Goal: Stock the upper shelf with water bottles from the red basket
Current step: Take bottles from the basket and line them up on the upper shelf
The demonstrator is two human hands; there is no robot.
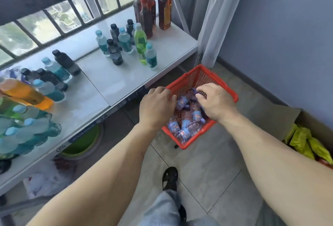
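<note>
A red basket [187,80] stands on the floor beside the white upper shelf [115,80]. Inside it lie several small water bottles [187,123] with purple caps and blue-red labels. My left hand [156,105] reaches over the basket's near-left rim, its fingers curled onto a bottle [182,100] lying near the top. My right hand [216,103] is inside the basket, its fingers pinched around a purple-capped bottle [195,90] near the far side. Both forearms stretch down from the bottom of the frame.
The shelf holds groups of drinks: dark tea bottles [153,8] at the back, blue, green and black bottles [126,44] in the middle, more at the left [36,96]. A green basin [84,141] sits below. A cardboard box [310,135] stands right. My foot [170,177] is near the basket.
</note>
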